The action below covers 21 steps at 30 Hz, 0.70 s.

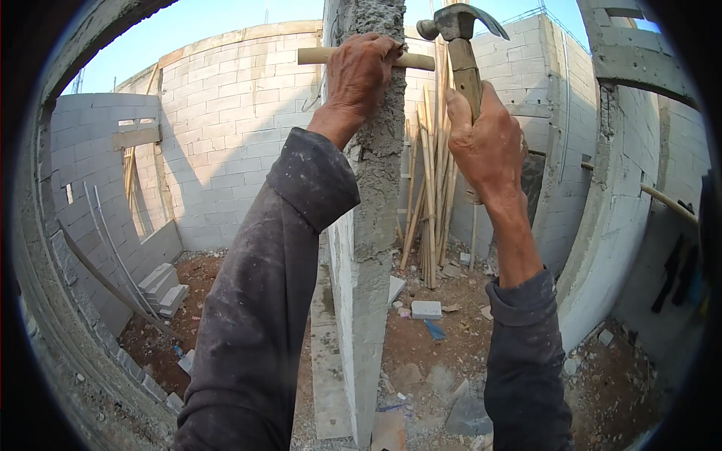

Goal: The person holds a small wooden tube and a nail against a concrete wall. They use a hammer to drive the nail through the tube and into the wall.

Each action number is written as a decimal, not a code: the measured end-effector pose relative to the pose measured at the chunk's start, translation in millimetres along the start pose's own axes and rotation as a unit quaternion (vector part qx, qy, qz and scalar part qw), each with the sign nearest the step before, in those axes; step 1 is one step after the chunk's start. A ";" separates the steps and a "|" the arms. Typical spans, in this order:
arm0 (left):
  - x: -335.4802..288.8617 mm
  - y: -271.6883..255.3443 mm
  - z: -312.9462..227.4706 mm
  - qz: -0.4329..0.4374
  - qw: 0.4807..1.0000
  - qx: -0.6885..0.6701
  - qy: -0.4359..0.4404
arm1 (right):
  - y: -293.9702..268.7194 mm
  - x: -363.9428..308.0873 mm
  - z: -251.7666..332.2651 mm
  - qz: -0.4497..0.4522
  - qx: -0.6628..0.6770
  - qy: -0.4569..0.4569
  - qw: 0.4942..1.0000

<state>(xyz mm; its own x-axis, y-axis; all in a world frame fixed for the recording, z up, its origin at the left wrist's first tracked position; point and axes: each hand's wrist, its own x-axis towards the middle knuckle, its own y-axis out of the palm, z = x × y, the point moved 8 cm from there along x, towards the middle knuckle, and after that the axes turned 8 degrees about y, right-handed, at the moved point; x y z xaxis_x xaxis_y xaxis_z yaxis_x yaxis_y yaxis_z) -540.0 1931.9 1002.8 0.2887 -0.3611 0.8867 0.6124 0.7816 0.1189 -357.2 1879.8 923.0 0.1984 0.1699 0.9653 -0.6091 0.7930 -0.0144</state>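
At the upper middle, my left hand (pixel 359 75) is closed around a short, round, pale wooden stick (pixel 314 56). The stick lies level, and both its ends show beyond the hand. Behind it rises the rough grey end of a narrow concrete wall (pixel 378 188); whether the stick touches it I cannot tell. Up on the right, my right hand (pixel 490 144) grips a claw hammer (pixel 467 71) by its wooden handle. The hammer stands upright, its metal head above the hand, with the claw pointing right. Hammer and stick are apart.
Bamboo poles (pixel 430 180) lean beyond the wall. Grey blocks (pixel 164 289) are stacked at the left, and a single block (pixel 426 310) lies on the rubble-strewn dirt. Block walls (pixel 241 105) enclose the space. A concrete beam (pixel 647 71) crosses the upper right.
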 end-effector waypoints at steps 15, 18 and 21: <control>0.1 -41.9 18.4 -0.019 0.978 0.208 0.014 | 35.7 -9.9 4.6 0.090 -0.145 0.022 0.985; -7.1 -58.7 57.1 0.013 0.961 0.264 -0.080 | 40.0 -13.3 5.7 0.084 -0.159 0.026 0.983; -10.7 -53.3 97.8 0.114 0.971 0.010 -0.210 | 40.0 -10.0 3.5 0.094 -0.130 0.033 0.987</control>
<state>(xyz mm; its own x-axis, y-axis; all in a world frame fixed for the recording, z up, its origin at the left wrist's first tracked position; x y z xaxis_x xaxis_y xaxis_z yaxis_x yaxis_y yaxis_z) -647.7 1943.8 1030.6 0.0862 0.0579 0.9946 0.5529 0.8277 -0.0961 -386.3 1907.7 913.8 0.1552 0.3588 0.9204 -0.4241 0.8657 -0.2660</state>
